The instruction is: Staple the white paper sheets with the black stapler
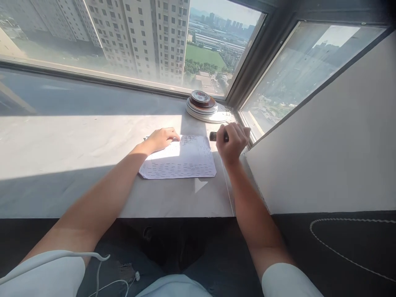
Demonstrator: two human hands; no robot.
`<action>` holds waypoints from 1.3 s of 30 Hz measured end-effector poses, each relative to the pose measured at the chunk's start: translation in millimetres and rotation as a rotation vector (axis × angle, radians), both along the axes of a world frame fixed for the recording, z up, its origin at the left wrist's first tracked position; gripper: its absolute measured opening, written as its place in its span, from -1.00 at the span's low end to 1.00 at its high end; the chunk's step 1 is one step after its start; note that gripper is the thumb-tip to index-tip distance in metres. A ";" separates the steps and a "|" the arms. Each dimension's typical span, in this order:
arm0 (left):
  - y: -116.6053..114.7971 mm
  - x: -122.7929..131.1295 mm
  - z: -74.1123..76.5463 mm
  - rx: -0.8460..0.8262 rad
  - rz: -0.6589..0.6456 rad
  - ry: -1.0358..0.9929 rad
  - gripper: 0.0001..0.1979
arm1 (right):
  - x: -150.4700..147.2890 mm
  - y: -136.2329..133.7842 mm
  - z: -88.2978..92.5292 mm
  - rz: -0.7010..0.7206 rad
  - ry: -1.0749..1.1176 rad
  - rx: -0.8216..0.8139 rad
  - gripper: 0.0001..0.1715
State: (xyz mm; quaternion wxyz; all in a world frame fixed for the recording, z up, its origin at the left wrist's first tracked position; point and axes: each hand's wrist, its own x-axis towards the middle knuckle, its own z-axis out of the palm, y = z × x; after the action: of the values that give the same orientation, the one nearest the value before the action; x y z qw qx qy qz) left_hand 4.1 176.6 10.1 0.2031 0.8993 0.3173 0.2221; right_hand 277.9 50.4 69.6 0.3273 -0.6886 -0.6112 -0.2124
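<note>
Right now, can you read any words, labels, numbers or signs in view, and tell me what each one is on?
No text can be read.
White sheet of paper under the left hand: rows of short dark marks, too small and blurred to read.
Small dark cylindrical object in the right hand: no label visible.
Patterned top plate of the stack of round plates: decoration only, no legible writing.

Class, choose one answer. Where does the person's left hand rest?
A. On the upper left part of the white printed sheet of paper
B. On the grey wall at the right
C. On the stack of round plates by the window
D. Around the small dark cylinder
A: the left hand lies flat on the upper left part of the white printed sheet of paper, while the right hand closes its grip on the small dark cylinder.
</note>
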 end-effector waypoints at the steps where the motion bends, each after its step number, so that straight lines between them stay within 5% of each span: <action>1: 0.7 1.9 -0.9 0.029 -0.032 -0.004 -0.56 | -11.7 -1.2 -2.2 0.095 -0.035 -0.055 -0.46; 4: 2.2 7.6 -3.0 0.131 -0.110 -0.011 -0.62 | -47.9 -0.4 -13.3 0.349 -0.137 -0.189 -0.49; 10: 1.3 11.1 -0.8 0.221 -0.085 -0.118 -0.68 | -78.5 14.2 -34.7 0.429 -0.213 -0.297 -0.55; 16: 9.1 2.9 7.1 0.222 0.392 -0.455 -0.70 | -71.4 19.5 -36.0 0.453 -0.186 -0.404 -0.55; 20: 23.3 -4.1 2.5 0.038 0.544 -0.609 -0.75 | -51.1 9.2 -26.3 0.494 -0.098 -0.495 -0.60; 27: 33.3 -2.5 -6.8 -0.111 0.476 -0.683 -0.79 | 17.3 -16.7 -6.5 0.701 0.222 -0.618 -0.46; 31: 32.8 -1.4 -5.7 -0.114 0.480 -0.706 -0.78 | 66.0 -10.1 -25.0 0.515 0.633 -0.189 -0.58; 33: 32.6 -1.7 -4.2 -0.124 0.499 -0.712 -0.79 | 85.2 -1.3 -37.7 0.432 0.650 -0.183 -0.64; 39: 31.7 -3.6 -3.1 -0.129 0.507 -0.720 -0.80 | 99.5 28.4 -58.2 0.542 0.637 -0.290 -0.60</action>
State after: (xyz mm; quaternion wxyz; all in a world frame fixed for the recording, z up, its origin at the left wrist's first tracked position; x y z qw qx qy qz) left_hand 0.6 208.3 7.0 0.2956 0.6436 0.4502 0.5438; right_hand 377.4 78.8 11.4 0.4433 -0.5733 -0.6618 0.1919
